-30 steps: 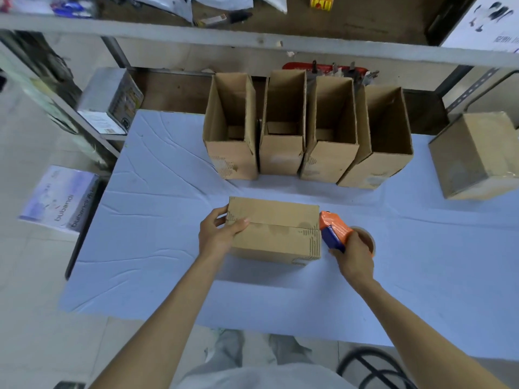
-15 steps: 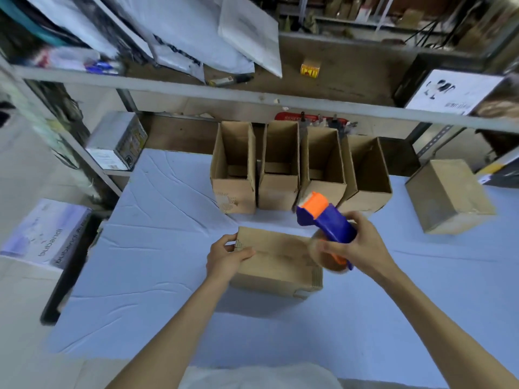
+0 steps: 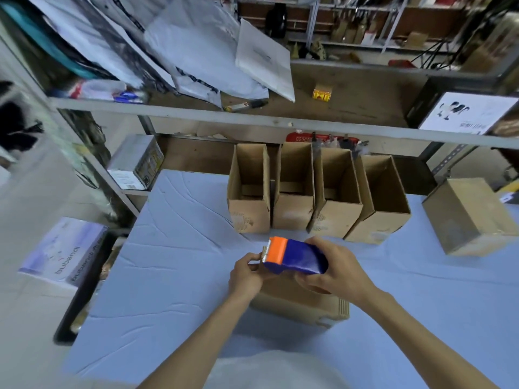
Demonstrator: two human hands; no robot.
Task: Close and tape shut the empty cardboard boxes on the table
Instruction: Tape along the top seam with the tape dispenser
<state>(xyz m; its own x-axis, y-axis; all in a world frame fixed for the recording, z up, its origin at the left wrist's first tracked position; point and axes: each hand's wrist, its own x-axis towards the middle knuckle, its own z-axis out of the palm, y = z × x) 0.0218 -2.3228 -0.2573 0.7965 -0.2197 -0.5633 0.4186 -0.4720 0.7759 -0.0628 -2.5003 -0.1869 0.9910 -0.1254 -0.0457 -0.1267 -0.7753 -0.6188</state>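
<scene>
- My right grip was curled around the rear of the blue and orange tape dispenser, thumb over its top, holding it level in the air.
- My left grip pinched with finger and thumb at the toothed edge on the dispenser's orange front; I could not tell whether any tape lay between the fingertips.
- Right under both grips sat the closed cardboard box with its flaps folded down, partly hidden by my hands.
- It rested on the counter, which was covered with a creased pale blue cloth.
- Along the counter's far edge stood a row of four open boxes, upright and pressed side by side.
- To the right of the row, apart from it, lay another closed box.
- Above the row ran a grey metal shelf carrying a heap of white mailer bags, a marker and a small yellow carton.
- To the left, a printed carton sat on a lower shelf, and a white box lay down beside the counter.
</scene>
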